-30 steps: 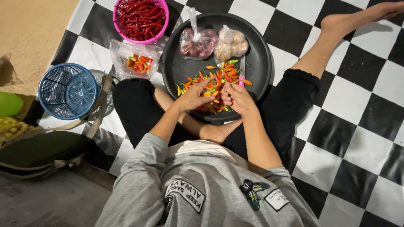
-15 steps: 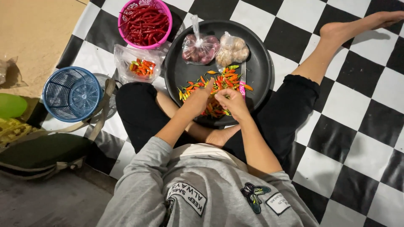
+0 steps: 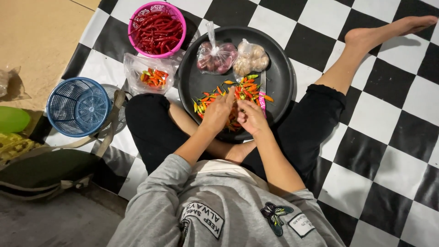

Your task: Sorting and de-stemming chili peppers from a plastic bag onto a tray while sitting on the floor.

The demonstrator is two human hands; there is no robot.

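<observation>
The checkered mat (image 3: 366,137) runs off the frame at 12, 3 and 6 o'clock, and part of it lies hidden under the seated person's legs. The dark bag (image 3: 41,176) at 8 o'clock is cut off by the left edge, as are the green disc (image 3: 11,120) and the yellowish heap (image 3: 11,146) near it, which is too dim to make out. At the centre, the round black tray (image 3: 279,77) has its near rim covered by both hands. It holds a spread of small chillies (image 3: 249,89), orange, red and green, plus 2 knotted clear bags at its 12 o'clock edge: a bag of reddish bulbs (image 3: 216,58) and a bag of pale garlic (image 3: 250,58). The blue basket (image 3: 78,106) at 9 o'clock shows nothing inside. The pink basket (image 3: 157,28) at 11 o'clock is full of long red chillies. Between them a loose plastic bag (image 3: 151,77) holds a few small chillies. The left hand (image 3: 218,112) lies curled over the chilli pile and the right hand (image 3: 250,118) is closed narrowly beside it, touching; what either pinches cannot be told. A knife (image 3: 262,91) lies at 1 o'clock of the right hand.
</observation>
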